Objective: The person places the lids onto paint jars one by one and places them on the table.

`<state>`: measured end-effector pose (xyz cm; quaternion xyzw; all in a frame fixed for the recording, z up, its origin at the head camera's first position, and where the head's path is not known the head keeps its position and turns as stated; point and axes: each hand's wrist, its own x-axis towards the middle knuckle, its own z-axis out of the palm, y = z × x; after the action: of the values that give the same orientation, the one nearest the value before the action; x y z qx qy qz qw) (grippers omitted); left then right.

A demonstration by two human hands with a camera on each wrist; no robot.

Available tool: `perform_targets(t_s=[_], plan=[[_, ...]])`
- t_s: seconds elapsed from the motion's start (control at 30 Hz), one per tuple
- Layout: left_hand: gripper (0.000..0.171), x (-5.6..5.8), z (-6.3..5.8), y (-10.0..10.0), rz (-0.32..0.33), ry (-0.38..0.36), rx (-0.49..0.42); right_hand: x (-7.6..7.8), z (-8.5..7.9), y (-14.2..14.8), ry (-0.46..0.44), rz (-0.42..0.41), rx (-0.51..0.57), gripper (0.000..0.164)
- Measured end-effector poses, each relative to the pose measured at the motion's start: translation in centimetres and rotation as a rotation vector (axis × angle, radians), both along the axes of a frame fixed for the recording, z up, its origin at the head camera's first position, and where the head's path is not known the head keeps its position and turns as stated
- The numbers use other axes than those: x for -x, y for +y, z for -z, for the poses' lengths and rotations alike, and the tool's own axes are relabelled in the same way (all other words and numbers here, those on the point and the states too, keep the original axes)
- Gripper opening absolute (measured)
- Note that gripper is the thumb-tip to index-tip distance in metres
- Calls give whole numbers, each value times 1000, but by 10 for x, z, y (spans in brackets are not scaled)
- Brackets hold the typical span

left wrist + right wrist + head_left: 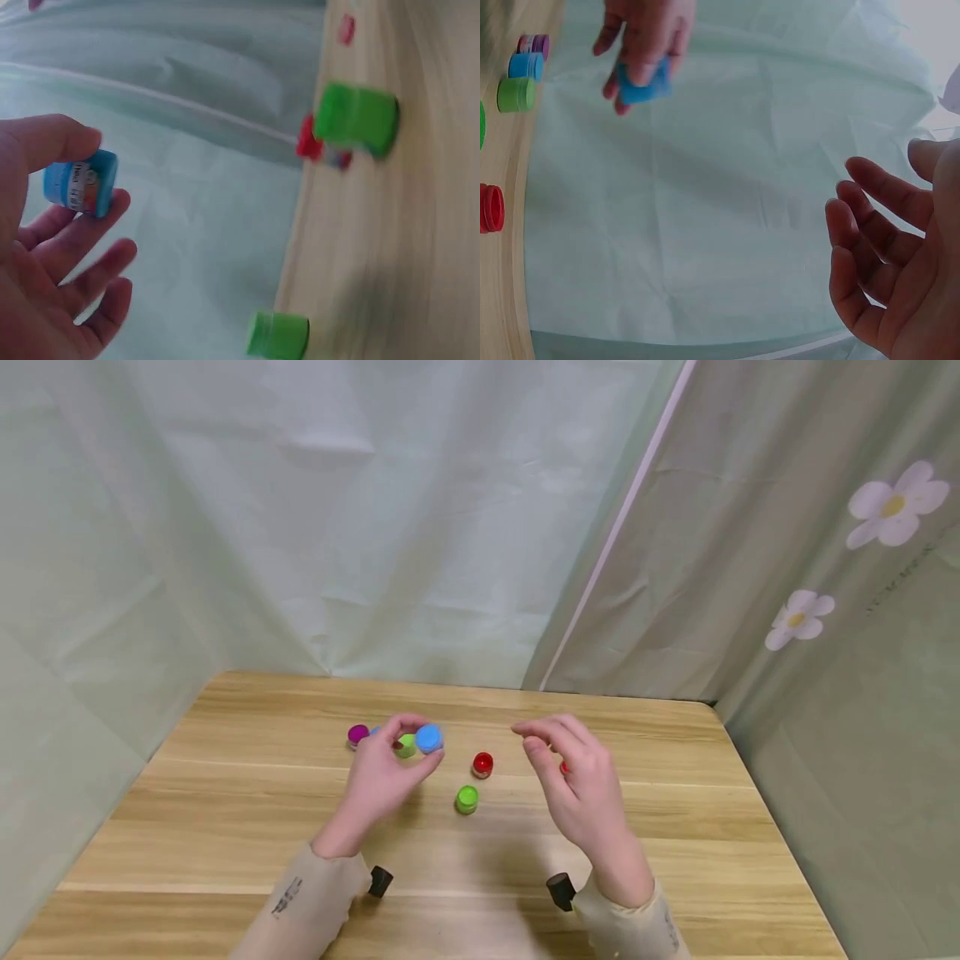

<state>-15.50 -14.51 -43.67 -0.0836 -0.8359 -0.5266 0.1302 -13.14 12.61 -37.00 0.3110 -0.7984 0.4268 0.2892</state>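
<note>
Beige fabric sleeves [307,897] extend over the pale wood-grain table [225,827]. The right hand [588,781], thumb and fingertips apart, holds nothing; the left hand [378,783] pinches a round blue plastic tub [429,739] above the table. A green plastic tub [467,801] and red plastic tub [483,767] stand between.

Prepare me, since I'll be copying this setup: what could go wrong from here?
The small blue cylindrical plastic jar might slip and drop, since the left hand pinches it above the wood-grain table.
Lowering that hand could knock the light green cylindrical plastic jar seen right beside it in the head view.
The right hand might nudge the small red plastic object partly hidden behind it.
</note>
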Motion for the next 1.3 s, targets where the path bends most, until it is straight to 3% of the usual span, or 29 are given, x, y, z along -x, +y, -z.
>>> perform_targets(t_s=[0.17,0.3,0.53,0.73,1.1,1.3], plan=[[37,7,7,-10,-10,-56,62,0,4,6,-16,-7,-34,16],[42,13,10,-14,2,-80,130,1,10,19,-27,34,-66,17],[39,34,16,-12,11,-99,386,4,15,44,-43,130,-89,17],[29,50,25,-8,51,-109,540,5,20,52,-39,150,-147,14],[31,62,37,-10,69,-43,623,8,35,63,-127,186,-230,9],[29,67,41,-13,66,-57,665,9,44,69,-225,188,-354,5]])
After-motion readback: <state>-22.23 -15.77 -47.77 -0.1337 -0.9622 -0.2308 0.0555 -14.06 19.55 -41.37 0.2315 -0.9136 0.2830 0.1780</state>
